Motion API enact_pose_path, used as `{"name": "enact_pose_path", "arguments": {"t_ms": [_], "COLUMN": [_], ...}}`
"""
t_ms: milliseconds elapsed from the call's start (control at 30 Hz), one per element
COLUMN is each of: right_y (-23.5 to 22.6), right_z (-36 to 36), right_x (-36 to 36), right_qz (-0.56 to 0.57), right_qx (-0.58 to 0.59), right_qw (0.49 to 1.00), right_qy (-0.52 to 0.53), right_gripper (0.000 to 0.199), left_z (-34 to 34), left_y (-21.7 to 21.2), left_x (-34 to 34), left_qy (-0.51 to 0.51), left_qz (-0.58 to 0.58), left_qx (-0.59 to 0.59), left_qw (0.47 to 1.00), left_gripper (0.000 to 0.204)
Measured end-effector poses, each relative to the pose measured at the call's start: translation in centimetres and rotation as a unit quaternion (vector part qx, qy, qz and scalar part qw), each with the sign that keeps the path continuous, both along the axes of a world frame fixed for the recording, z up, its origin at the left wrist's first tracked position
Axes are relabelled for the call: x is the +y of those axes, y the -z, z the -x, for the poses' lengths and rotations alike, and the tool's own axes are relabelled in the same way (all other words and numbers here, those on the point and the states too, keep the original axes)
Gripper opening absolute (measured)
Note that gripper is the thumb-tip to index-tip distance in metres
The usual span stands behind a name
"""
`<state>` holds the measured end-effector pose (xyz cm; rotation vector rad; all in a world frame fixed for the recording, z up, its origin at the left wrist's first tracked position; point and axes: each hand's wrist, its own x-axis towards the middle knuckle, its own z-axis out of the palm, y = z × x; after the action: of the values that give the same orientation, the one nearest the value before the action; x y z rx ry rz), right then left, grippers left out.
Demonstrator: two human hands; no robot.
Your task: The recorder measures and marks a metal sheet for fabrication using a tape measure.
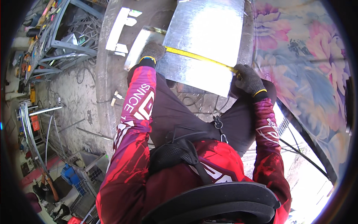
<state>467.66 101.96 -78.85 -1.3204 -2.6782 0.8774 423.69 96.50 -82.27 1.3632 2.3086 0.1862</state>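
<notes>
A yellow tape measure (199, 57) is stretched across a shiny metal sheet (203, 33) in front of me. Its left end meets my left hand (153, 51), which wears a grey glove with a yellow cuff and is closed at the sheet's left edge. My right hand (247, 79), gloved the same way, grips the tape measure at the sheet's right edge. The blade slopes slightly down from left to right and lies over the near part of the sheet. My fingertips are partly hidden by the gloves' own bulk.
Beside my left hand lies another bent metal piece (138, 46). Cut metal strips (119, 30) rest farther left, and a hammer-like tool (116, 98) is on the floor. A metal frame rack (71, 44) holds scraps at far left. A flowered panel (302, 48) stands on the right.
</notes>
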Motion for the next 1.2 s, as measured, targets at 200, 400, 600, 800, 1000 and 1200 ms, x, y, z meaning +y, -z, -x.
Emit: {"name": "enact_pose_path", "arguments": {"t_ms": [200, 400, 600, 800, 1000, 1200], "right_y": [0.1, -0.5, -0.8, -0.5, -0.3, -0.5], "right_z": [0.0, 0.3, 0.6, 0.4, 0.3, 0.3], "right_x": [-0.3, -0.5, -0.6, -0.6, -0.6, -0.4], "right_qz": [-0.021, -0.030, -0.004, -0.022, -0.021, -0.004], "right_qx": [0.018, 0.005, -0.008, -0.008, -0.006, -0.022], "right_qw": [1.000, 0.999, 1.000, 1.000, 1.000, 1.000], "right_qy": [-0.010, -0.009, 0.017, 0.008, 0.010, 0.012], "right_gripper": [0.049, 0.051, 0.058, 0.056, 0.050, 0.055], "left_z": [0.6, 0.6, 0.7, 0.8, 0.5, 0.6], "left_y": [1.0, 1.3, 1.5, 1.6, 0.7, 0.9], "left_x": [0.4, 0.4, 0.5, 0.3, 0.3, 0.2], "left_qy": [0.015, -0.012, -0.013, 0.026, 0.001, 0.003], "left_qz": [0.004, 0.004, 0.006, -0.031, 0.001, -0.013], "left_qx": [0.024, 0.029, 0.025, 0.047, 0.008, 0.010], "left_qw": [1.000, 1.000, 1.000, 0.998, 1.000, 1.000], "left_gripper": [0.032, 0.032, 0.032, 0.033, 0.032, 0.031]}}
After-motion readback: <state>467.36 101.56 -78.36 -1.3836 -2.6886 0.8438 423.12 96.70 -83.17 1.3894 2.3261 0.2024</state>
